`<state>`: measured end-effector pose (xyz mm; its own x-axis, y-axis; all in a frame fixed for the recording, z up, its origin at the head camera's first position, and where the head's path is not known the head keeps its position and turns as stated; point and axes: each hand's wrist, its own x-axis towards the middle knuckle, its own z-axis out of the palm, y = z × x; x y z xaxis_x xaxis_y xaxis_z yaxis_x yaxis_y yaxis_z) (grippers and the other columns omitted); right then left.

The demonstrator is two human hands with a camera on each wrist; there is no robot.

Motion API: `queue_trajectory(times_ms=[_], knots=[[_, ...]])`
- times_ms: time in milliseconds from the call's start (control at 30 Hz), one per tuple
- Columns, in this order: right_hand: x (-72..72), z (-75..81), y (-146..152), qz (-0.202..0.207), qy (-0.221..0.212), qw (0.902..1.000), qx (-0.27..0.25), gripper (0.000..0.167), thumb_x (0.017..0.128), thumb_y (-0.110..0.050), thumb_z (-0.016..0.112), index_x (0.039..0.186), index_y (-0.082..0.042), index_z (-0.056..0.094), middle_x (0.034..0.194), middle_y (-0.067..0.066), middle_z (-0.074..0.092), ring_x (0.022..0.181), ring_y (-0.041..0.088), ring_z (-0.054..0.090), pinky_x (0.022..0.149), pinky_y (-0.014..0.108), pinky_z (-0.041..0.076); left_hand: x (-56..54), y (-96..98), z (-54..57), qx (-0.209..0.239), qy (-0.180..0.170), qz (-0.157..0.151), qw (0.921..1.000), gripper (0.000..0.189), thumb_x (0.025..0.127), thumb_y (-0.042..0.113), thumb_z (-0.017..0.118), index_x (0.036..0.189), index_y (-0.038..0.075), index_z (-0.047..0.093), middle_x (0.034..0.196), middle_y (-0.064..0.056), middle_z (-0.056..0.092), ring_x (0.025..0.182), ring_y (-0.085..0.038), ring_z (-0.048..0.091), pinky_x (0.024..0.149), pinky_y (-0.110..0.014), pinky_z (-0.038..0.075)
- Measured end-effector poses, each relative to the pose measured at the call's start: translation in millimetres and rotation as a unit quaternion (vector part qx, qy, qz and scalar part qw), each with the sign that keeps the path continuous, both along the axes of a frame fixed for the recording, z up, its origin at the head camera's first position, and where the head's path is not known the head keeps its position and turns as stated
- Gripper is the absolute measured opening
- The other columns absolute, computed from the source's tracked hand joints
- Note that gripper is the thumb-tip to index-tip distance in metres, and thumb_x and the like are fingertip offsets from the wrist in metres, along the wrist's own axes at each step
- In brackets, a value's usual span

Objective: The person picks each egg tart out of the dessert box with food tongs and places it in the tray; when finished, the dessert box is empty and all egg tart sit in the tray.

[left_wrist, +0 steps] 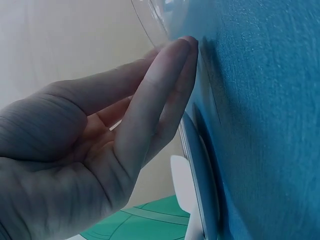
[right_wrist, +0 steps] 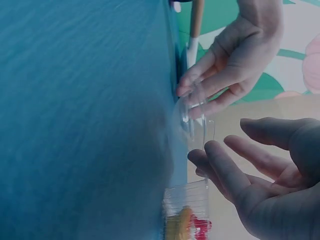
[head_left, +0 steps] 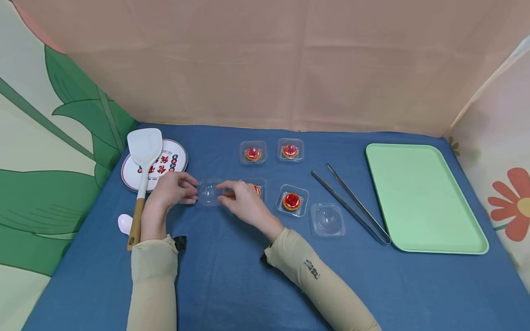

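A clear domed plastic lid is between my two hands, low over the blue cloth. At its left edge my left hand pinches with thumb and fingertips; the exact contact is partly hidden in the left wrist view. My right hand is at the lid's right side, thumb held apart from the fingers, fingertips close to the rim. Just beyond the right hand, a red-topped tart sits in a clear plastic box, partly covered by that hand in the head view.
Boxed tarts stand behind and to the right. Another clear lid lies near metal tongs and a green tray. A white spatula lies across round plates, near a pale spoon.
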<state>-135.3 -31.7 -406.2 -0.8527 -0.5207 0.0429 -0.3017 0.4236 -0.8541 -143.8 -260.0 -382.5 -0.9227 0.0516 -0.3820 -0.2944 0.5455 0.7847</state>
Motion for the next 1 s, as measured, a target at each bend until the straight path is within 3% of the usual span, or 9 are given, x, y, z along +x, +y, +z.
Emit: queue_trajectory(times_ms=[200,400,600,800,1000], knots=[[0.7,0.6,2,-0.008,-0.009,0.9999,-0.001,0.028,0.106,-0.008,0.069,0.132,-0.001,0.073,0.13,0.016,0.074,0.116,0.025,0.074,0.093,0.033,0.062,-2.5,0.3,-2.2,0.004,-0.018,-0.003,0.9998,0.03,0.102,-0.008,0.065,0.129,-0.02,0.059,0.102,-0.022,0.066,0.074,-0.015,0.074,0.073,-0.032,0.067],[3.1,4.1,9,-0.013,-0.016,0.9998,-0.005,0.032,0.108,-0.008,0.065,0.139,-0.001,0.068,0.13,0.018,0.074,0.107,0.025,0.077,0.074,0.029,0.059,-6.6,3.8,-0.3,-0.003,-0.017,-0.02,0.9997,0.03,0.103,-0.005,0.066,0.13,-0.019,0.06,0.104,-0.024,0.067,0.075,-0.016,0.074,0.074,-0.033,0.067],[5.0,14.2,20,-0.015,0.0,0.9999,-0.005,0.037,0.108,-0.008,0.064,0.144,0.001,0.064,0.134,0.02,0.071,0.113,0.025,0.075,0.082,0.031,0.06,-9.6,4.8,2.4,-0.005,0.001,-0.021,0.9998,0.032,0.104,-0.003,0.065,0.132,-0.02,0.059,0.107,-0.027,0.069,0.077,-0.015,0.073,0.075,-0.031,0.067],[-1.3,29.0,39,-0.031,0.004,0.9995,-0.003,0.033,0.108,-0.01,0.065,0.141,-0.003,0.067,0.135,0.016,0.07,0.111,0.025,0.074,0.083,0.031,0.06,-6.7,2.0,6.4,-0.023,0.055,-0.003,0.9982,0.037,0.105,0.005,0.068,0.132,-0.019,0.061,0.111,-0.03,0.07,0.078,-0.015,0.075,0.073,-0.024,0.065],[-28.6,40.8,64,-0.07,-0.004,0.9975,-0.011,0.026,0.109,-0.011,0.065,0.132,-0.004,0.071,0.129,0.01,0.072,0.111,0.032,0.07,0.089,0.037,0.062,-9.2,6.9,15.0,-0.042,0.13,-0.001,0.9906,0.037,0.107,0.01,0.067,0.134,-0.016,0.064,0.12,-0.034,0.068,0.089,-0.027,0.08,0.075,-0.018,0.062]])
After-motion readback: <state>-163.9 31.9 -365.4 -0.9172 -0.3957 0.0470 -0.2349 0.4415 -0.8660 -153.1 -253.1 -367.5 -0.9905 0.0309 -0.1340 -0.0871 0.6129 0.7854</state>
